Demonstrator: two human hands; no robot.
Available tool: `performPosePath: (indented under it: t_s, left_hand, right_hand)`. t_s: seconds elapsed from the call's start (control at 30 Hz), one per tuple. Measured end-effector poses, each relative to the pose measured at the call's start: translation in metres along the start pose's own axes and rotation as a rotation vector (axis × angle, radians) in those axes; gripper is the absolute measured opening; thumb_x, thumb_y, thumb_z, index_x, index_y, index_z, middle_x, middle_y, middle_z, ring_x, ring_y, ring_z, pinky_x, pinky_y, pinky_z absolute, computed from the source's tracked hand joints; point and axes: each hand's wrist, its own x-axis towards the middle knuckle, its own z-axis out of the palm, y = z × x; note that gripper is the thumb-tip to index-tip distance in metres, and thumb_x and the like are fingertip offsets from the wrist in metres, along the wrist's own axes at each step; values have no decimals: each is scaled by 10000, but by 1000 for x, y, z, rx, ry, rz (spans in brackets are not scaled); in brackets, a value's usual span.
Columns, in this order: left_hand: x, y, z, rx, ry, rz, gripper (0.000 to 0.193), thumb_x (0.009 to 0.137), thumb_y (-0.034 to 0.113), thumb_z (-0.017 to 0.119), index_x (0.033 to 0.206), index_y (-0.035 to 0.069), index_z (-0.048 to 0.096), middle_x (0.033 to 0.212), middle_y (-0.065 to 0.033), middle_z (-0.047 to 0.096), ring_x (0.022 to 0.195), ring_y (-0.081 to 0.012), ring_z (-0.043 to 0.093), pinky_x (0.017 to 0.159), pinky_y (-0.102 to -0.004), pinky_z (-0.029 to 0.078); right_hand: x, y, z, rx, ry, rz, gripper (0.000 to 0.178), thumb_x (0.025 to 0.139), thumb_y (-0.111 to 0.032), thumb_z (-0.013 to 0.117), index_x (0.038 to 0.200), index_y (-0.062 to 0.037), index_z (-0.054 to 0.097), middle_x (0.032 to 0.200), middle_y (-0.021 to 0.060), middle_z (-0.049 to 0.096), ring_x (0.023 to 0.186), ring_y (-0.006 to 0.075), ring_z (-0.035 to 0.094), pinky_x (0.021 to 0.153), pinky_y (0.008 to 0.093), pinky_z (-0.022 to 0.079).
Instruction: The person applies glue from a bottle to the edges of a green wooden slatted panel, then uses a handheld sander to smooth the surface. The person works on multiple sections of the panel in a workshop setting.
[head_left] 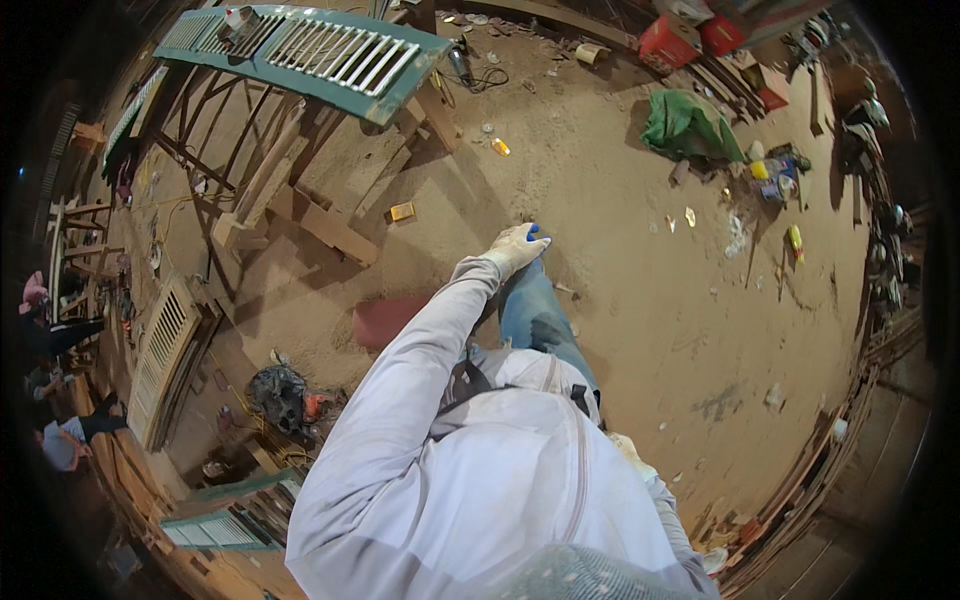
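My left hand (517,248), in a pale glove with blue at the fingertips, lies over the knee of my jeans (535,310). Its fingers drape over the denim, and nothing shows in them. Low at my right hip, my right hand (632,455) also wears a pale glove. My jacket hides much of it, so its fingers cannot be made out. Left of my leg lies a flat reddish piece (385,322) on the dusty floor. Ahead and to the left stands a green louvred shutter panel (300,50) on wooden trestles, with a small container (238,28) on top.
A yellow block (402,211) and an orange-and-white item (500,147) lie ahead. A corded power tool (460,65) sits beyond them. To the right are a green cloth (690,125) and red boxes (668,42). Leftward stand stacked shutters (170,360) and a black bag (278,398); people work farther left.
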Motion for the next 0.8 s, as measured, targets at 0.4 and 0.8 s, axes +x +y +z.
performPosePath:
  t_s: [0.4, 0.8]
  left_hand:
    - [122, -26, -125, -411, 430, -336, 551, 951, 445, 691, 1315, 33, 658, 1256, -163, 715, 1168, -265, 676, 1010, -370, 510]
    - [188, -31, -214, -690, 750, -813, 372, 982, 385, 667, 1131, 52, 745, 958, -67, 754, 867, -131, 695, 798, -312, 546]
  right_hand:
    - [150, 137, -325, -180, -159, -185, 297, 791, -417, 722, 903, -143, 728, 974, 108, 734, 976, 298, 689, 867, 423, 498]
    - [342, 192, -638, -365, -289, -375, 303, 796, -423, 721, 909, -142, 729, 982, 110, 734, 986, 299, 687, 879, 421, 495]
